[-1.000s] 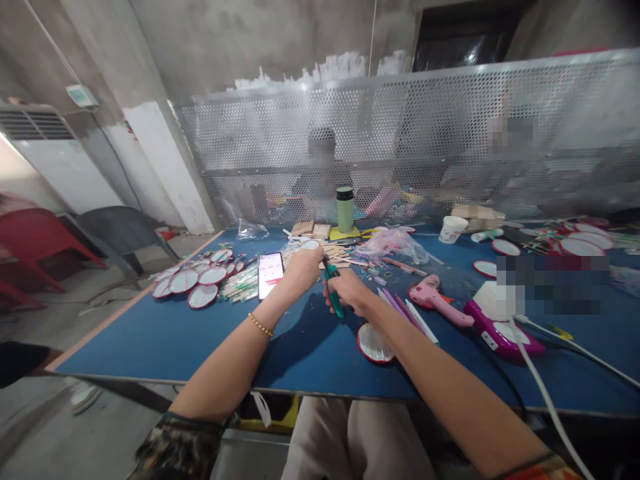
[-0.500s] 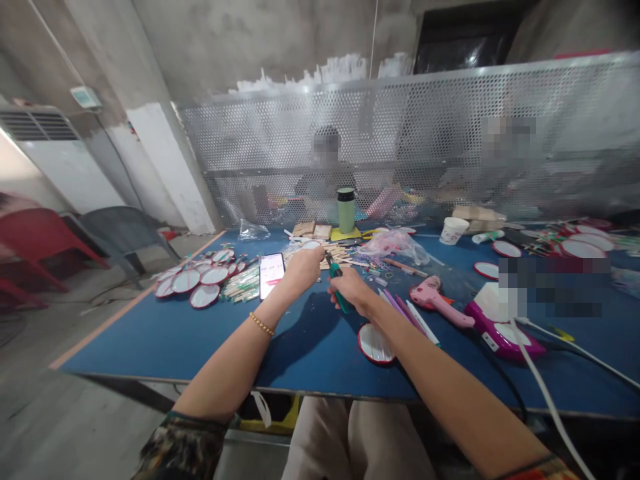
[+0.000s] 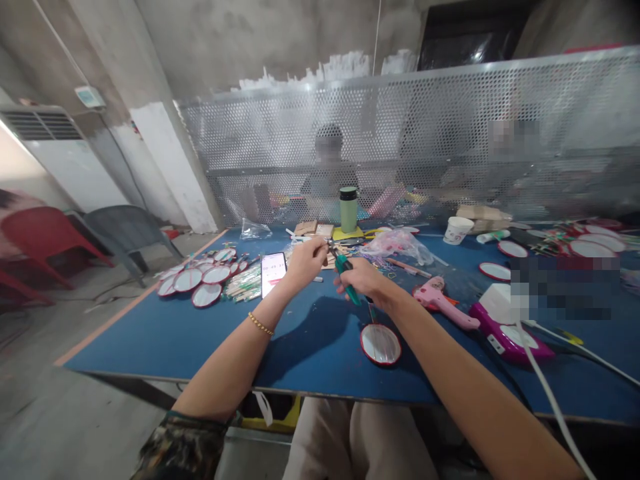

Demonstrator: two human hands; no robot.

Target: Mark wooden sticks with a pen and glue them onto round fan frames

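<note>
Green-handled pliers (image 3: 343, 265) sit at the middle of the frame, the fingers of the right hand (image 3: 364, 279) clamped around their handles. Their nose points up and left to the left hand (image 3: 309, 259), whose fingers are curled; whether they pinch anything, I cannot tell. A red-rimmed disc (image 3: 381, 344) lies lower centre, a phone (image 3: 273, 270) left of centre, a pink glue gun (image 3: 444, 304) to the right, and a green bottle (image 3: 349, 212) upper centre.
</note>
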